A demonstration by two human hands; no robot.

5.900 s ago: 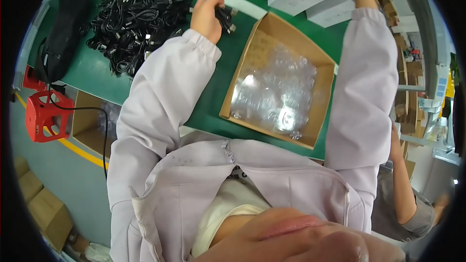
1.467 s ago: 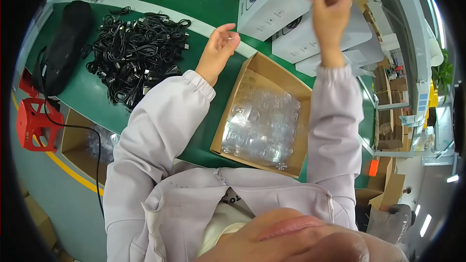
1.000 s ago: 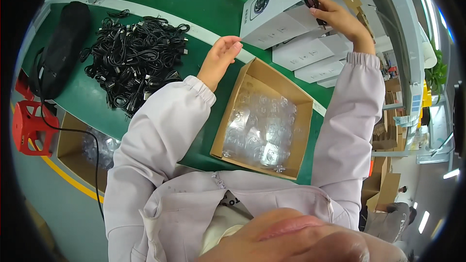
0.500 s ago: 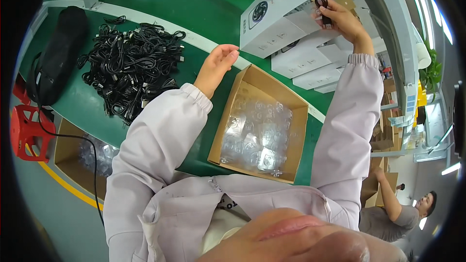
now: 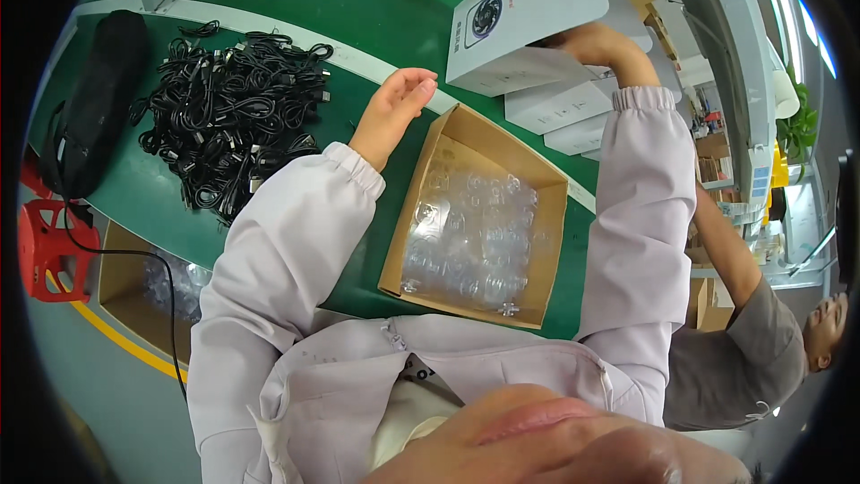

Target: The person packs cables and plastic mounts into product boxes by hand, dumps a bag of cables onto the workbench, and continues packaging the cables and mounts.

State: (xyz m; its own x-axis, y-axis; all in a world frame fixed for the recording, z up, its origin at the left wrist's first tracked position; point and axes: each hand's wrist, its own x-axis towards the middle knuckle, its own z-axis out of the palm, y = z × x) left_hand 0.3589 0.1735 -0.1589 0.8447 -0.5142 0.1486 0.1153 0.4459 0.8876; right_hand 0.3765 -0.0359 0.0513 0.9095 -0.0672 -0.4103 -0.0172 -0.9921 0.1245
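Observation:
My right hand (image 5: 602, 43) reaches into the open top of a white box (image 5: 511, 22) with a round black fan-like picture on its side. The box hides the fingers, so whether they still hold the black cable cannot be seen. Over the table's pale edge strip, my left hand (image 5: 394, 115) is loosely bent with nothing in it. To its left lies a heap of coiled black cables (image 5: 228, 116) with metal plugs. Just right of it stands an open cardboard box (image 5: 412, 206), with clear plastic pieces (image 5: 470, 237) inside.
More white boxes (image 5: 555, 106) stand beyond the edge strip. A black pouch (image 5: 107, 99) lies at the far left, above a red stool (image 5: 54, 246). Another carton (image 5: 125, 291) of clear plastic sits below the table. A person in grey (image 5: 743, 367) is at the right.
My right hand has gone from above the white box, where it held a coiled black cable, down into its opening. My left hand has hardly moved. The person at right has come closer.

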